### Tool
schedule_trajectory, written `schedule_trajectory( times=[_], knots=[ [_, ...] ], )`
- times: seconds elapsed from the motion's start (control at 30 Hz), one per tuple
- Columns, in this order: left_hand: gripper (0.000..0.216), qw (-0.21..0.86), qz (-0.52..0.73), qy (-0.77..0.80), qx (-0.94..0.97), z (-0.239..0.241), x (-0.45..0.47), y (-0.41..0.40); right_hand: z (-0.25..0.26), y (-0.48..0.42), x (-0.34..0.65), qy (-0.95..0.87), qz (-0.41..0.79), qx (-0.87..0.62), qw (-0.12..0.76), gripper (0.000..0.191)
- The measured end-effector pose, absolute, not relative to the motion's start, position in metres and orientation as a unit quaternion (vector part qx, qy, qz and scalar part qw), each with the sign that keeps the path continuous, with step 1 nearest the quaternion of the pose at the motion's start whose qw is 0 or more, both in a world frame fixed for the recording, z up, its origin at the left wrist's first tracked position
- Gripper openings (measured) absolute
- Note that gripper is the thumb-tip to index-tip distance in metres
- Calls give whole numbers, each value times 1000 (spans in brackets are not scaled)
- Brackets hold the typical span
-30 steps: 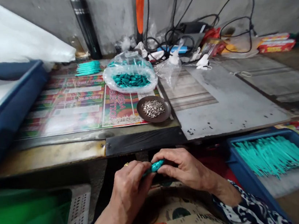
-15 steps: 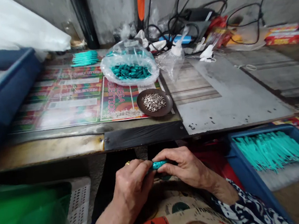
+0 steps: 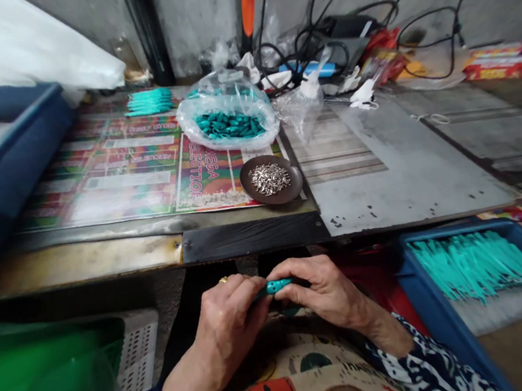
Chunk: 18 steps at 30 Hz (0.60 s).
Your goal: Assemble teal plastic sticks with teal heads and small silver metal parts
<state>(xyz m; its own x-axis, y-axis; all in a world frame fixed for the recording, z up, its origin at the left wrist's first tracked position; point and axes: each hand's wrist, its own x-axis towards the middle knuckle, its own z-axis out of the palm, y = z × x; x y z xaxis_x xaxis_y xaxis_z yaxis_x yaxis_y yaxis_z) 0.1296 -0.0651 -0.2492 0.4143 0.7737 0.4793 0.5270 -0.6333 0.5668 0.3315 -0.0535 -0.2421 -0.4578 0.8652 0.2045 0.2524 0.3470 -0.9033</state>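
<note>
Between both hands, over my lap, is a small teal plastic piece (image 3: 277, 285) with dark holes along its face. My left hand (image 3: 231, 318) is closed round its left end and hides that part. Thumb and fingertips of my right hand (image 3: 319, 290) pinch the right end. Beyond the hands, on the table, a brown dish (image 3: 249, 192) holds a heap of small silver metal pins (image 3: 269, 179). Behind it lies an open clear plastic bag (image 3: 190, 131) with many flat teal pieces (image 3: 230, 124).
At right below the table, a blue bin (image 3: 407, 266) holds long teal strips (image 3: 481, 262). Another blue bin (image 3: 46, 115) stands at left. Stacked teal parts (image 3: 149, 101) lie at the back. Cables (image 3: 299, 49) tangle by the wall. A white crate (image 3: 141, 346) and green plastic (image 3: 40, 385) sit lower left.
The teal piece seems slightly turned, so its holes show more clearly. Both hands keep nearly the same place and grip.
</note>
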Motion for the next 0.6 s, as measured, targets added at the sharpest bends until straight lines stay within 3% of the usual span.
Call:
schedule_trajectory(
  times=[0.2, 0.4, 0.6],
  knots=[
    [10, 163, 371, 387, 829, -248, 130, -62, -240, -52, 330, -740, 409, -386, 370, 23],
    [10, 143, 388, 397, 819, -244, 133, -58, -237, -49, 326, -747, 382, -385, 385, 16],
    [12, 92, 404, 399, 818, -230, 132, -42, -213, -28, 335, -804, 268, -377, 373, 28]
  ],
)
